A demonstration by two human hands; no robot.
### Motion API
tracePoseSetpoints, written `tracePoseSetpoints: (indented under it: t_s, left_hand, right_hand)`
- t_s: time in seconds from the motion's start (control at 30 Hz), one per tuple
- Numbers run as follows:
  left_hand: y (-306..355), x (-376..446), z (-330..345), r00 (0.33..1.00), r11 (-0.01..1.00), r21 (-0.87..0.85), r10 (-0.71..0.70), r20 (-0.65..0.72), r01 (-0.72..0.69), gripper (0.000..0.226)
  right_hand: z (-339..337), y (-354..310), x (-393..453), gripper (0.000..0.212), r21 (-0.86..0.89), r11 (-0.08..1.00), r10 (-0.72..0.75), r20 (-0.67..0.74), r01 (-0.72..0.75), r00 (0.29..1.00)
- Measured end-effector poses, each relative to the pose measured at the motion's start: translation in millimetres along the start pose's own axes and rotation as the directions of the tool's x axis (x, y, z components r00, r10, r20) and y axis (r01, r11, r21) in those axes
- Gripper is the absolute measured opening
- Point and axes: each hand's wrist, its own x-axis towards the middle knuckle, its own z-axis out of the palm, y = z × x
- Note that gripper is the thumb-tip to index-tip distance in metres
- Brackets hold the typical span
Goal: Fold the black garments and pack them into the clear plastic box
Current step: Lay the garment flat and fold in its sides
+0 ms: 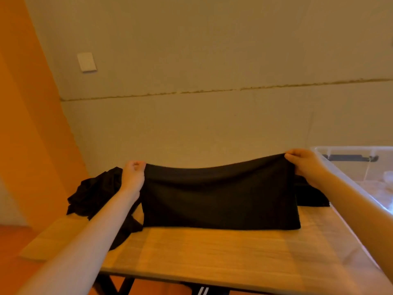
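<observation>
A wooden table (pixel 212 248) fills the lower half. At 10 o'clock, a white wall plate (pixel 86 61) sits on the beige wall (pixel 212 60); an orange panel (pixel 27 124) stands at 9 o'clock.

Between the left hand (pixel 134 173) and right hand (pixel 306 165) hangs a garment (pixel 219 199), over the surface (pixel 212 248); a heap (pixel 93 190) lies beyond the left hand, the box (pixel 361 167) right of the right hand.
</observation>
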Motion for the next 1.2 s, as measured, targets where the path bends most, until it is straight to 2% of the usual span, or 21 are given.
tracePoseSetpoints:
  t_s: [0.13,0.23,0.47,0.63,0.9,1.2]
  left_hand:
    - [60,12,-10,0.984,0.987,-0.046,0.150,-0.091,-0.155,0.016]
    - [104,14,-15,0.965,0.967,-0.059,0.239,-0.108,-0.246,0.013]
    - [161,5,-29,0.930,0.930,-0.134,0.315,-0.189,-0.342,0.012]
    - [183,-12,-36,0.894,0.911,-0.105,0.362,-0.264,-0.399,0.011]
    - [203,-23,-53,0.861,0.891,-0.086,0.399,-0.316,-0.445,0.011]
    - [173,-18,-57,0.933,0.951,-0.067,0.281,-0.222,-0.303,0.022]
  right_hand:
    - [-11,-51,2,0.015,0.078,0.988,-0.127,-0.105,0.136,0.986]
    - [-20,-89,-1,0.010,0.093,0.968,-0.216,-0.175,0.235,0.960]
    - [-44,-148,-17,0.013,0.069,0.918,-0.365,-0.242,0.391,0.899]
    - [-60,-168,-25,0.011,0.047,0.895,-0.419,-0.255,0.444,0.871]
    - [-74,-181,-34,0.009,0.075,0.890,-0.419,-0.261,0.450,0.870]
    - [-56,-170,-36,0.011,0.034,0.905,-0.410,-0.197,0.424,0.891]
